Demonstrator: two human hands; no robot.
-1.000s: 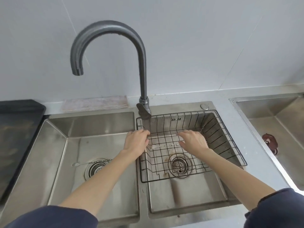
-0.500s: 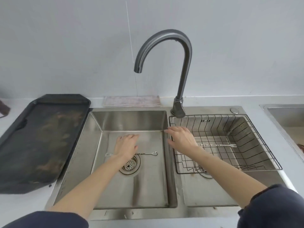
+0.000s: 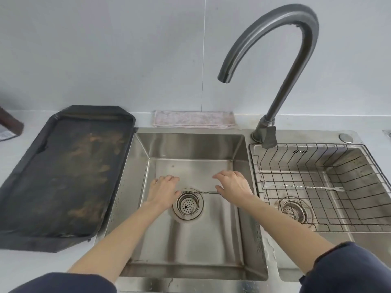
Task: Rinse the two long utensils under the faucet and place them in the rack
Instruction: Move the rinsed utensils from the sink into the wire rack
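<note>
No legible txt, labels or nos. anywhere.

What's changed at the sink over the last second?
Both hands left the rack: the left hand and right hand now reach the twisted utensil over the left basin's drain. The fork-ended utensil stays in the rack; the faucet stays dry.

Left hand: palm down, fingers loosely spread and pointing forward, forearm bare, dark sleeve pushed up.
Right hand: palm down, level with the left, fingers reaching toward it; the two hands stayed apart, neither visibly closed.
</note>
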